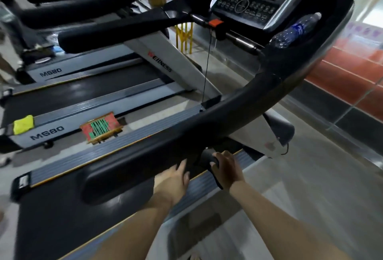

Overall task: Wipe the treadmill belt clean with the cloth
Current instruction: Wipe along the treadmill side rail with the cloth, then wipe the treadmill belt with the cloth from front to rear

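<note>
- A yellow rag [23,124] lies on the side rail of the neighbouring treadmill [87,92], at the far left, above the "MS80" lettering.
- Just right of it, a red and green patterned box [101,127] sits in the gap between the two machines, tilted.
- The belt [62,214] of the near treadmill is a dark strip running from the lower left up toward the middle, with grey ribbed side rails [87,156] on either side; part of it is hidden under the black handrail [157,156].
- The left hand [176,179] reaches in beneath that handrail, over the belt's right edge. Its fingers are straight and loosely together, holding nothing; whether the fingertips touch the belt cannot be told, since the handrail covers them.
- Just beside it, the right hand [224,168] is curled round a dark cloth [208,161], thumb and fingers gripping the bunched top, while a loose end hangs down past the wrist. The cloth sits at the belt's right edge, by the side rail, partly under the handrail.
- Above, a thin black cord [207,67] hangs from an orange safety clip [215,22] at the console [248,5].
- Right of the console, a clear plastic bottle [296,31] with a blue label lies tilted in the cup recess.
- At the far right, a red tiled floor [342,77] shows beyond a glass wall.
</note>
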A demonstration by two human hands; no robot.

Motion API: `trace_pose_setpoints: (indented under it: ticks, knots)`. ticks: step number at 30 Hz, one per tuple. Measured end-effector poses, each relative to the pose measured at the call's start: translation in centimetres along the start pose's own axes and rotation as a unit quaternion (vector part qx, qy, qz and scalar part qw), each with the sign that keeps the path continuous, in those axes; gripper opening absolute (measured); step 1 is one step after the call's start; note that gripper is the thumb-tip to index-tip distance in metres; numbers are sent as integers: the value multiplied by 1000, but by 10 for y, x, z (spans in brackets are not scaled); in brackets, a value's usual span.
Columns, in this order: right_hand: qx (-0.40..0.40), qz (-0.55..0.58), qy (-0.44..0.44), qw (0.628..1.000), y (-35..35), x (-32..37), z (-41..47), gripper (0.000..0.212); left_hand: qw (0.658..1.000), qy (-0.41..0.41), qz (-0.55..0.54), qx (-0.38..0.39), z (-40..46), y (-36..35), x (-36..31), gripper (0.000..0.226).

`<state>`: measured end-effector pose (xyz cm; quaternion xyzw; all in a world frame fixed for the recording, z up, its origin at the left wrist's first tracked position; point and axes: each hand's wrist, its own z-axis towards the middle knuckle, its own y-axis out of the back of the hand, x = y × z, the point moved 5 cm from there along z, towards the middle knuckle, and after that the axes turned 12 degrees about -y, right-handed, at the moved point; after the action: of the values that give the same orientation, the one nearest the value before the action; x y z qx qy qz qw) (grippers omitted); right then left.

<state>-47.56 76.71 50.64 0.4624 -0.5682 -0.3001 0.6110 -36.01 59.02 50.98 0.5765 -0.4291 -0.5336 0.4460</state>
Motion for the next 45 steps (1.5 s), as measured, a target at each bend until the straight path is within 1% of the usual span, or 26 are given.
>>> trace_pose_setpoints:
  ticks: [2,5,9,13,16,18,22,25,28,29,33,38,42,45]
  knots:
    - [13,-11,-5,1000,2,-4,-13,34,999,6,26,17,-10,-10,-3,62]
    - [2,-6,-13,1000,5,-14,-32,32,999,3,17,34,-23,-19,-10,62]
    - [-18,13,25,999,3,-29,-50,34,1000,-1,18,24,-37,-22,-20,60]
    - [15,-4,7,1000,-7,-36,-38,33,999,25,19,17,-40,-33,-21,60]
    - [10,4,51,999,-25,-42,-18,29,998,54,26,-6,-31,-54,-19,67]
    - [-2,1,85,996,-46,-52,4,25,997,67,26,-2,-14,-81,-16,74]
    - [-22,20,120,992,-109,-92,64,19,995,99,28,-11,37,-153,-9,67]
    - [-26,6,148,989,-161,-119,104,23,993,113,26,-20,73,-217,-1,63]
    - [-42,-7,148,988,-211,-142,131,23,991,118,44,-41,103,-267,12,73]
    - [-48,-2,153,987,-227,-148,139,23,990,120,53,-49,112,-281,20,73]
    - [-60,12,164,985,-283,-167,168,26,986,129,66,-78,144,-335,48,60]
    - [-69,30,165,983,-330,-189,191,29,981,140,81,-107,163,-387,66,60]
    - [-72,48,162,983,-348,-222,180,26,980,142,79,-112,141,-420,55,60]
    - [-79,61,174,980,-347,-239,169,24,976,143,93,-133,125,-422,44,59]
